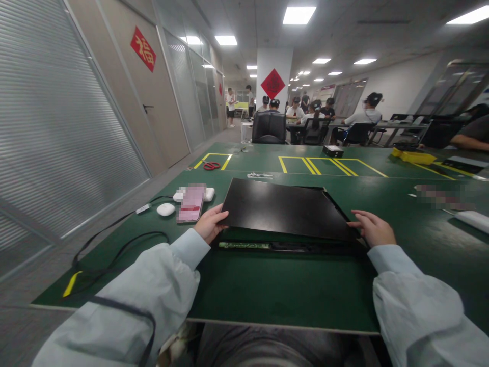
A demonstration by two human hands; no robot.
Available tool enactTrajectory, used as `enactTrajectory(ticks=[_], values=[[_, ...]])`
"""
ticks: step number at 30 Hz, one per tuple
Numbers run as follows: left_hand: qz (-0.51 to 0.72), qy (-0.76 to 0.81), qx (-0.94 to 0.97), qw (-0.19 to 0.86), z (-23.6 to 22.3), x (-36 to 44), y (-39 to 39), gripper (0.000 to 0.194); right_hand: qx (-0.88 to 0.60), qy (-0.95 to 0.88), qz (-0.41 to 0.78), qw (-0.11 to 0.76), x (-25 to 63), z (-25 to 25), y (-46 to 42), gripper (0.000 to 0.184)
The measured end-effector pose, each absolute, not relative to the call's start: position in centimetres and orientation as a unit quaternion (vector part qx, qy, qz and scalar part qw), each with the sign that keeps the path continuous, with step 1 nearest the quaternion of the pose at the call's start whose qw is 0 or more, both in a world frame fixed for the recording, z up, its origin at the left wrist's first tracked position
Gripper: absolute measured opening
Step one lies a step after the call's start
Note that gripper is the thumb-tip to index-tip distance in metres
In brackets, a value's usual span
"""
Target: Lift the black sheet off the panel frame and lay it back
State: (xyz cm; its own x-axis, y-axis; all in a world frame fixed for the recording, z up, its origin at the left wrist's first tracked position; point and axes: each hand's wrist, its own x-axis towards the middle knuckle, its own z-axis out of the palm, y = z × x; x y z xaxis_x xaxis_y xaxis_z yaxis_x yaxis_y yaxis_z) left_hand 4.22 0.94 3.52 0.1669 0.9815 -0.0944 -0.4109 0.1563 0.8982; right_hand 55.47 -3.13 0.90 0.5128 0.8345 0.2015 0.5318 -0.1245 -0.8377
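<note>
A thin black display panel [282, 209] is tilted over a dark frame [328, 248] on the green table. Its near edge is raised, and a strip of green circuit board [244, 245] shows below it. My left hand [211, 223] grips the panel's left edge, thumb on top and fingers underneath. At the near right corner, my right hand [373, 228] holds the panel's edge with its fingertips, one finger stretched out above. The frame's far right corner shows behind the panel, while the rest of it is hidden underneath.
Left of the panel lie a pink phone [191, 203], a white earbud case [165, 209] and black cables [126, 250]. Red scissors [211, 165] are farther back. A black box [333, 151] and a yellow tray [413, 155] stand at the far right. Several people sit beyond.
</note>
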Motion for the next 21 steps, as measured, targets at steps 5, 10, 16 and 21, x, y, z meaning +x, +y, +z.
enactTrajectory(ticks=[5, 10, 16, 21], values=[[0.539, 0.39, 0.364, 0.652, 3.77, 4.34, 0.75, 0.049, -0.745, -0.465, 0.157, 0.451, 55.66, 0.71, -3.07, 0.047], [0.532, 0.427, 0.347, 0.643, 4.03, 4.43, 0.65, 0.049, -0.752, -0.455, 0.152, 0.452, 55.4, 0.68, -3.15, 0.048], [0.538, 0.434, 0.342, 0.636, 4.23, 4.62, 0.61, 0.04, -0.764, -0.449, 0.139, 0.442, 55.1, 1.06, -3.24, 0.044], [0.54, 0.434, 0.346, 0.633, 4.01, 4.54, 0.58, 0.041, -0.77, -0.457, 0.13, 0.426, 55.45, 1.06, -3.25, 0.039]])
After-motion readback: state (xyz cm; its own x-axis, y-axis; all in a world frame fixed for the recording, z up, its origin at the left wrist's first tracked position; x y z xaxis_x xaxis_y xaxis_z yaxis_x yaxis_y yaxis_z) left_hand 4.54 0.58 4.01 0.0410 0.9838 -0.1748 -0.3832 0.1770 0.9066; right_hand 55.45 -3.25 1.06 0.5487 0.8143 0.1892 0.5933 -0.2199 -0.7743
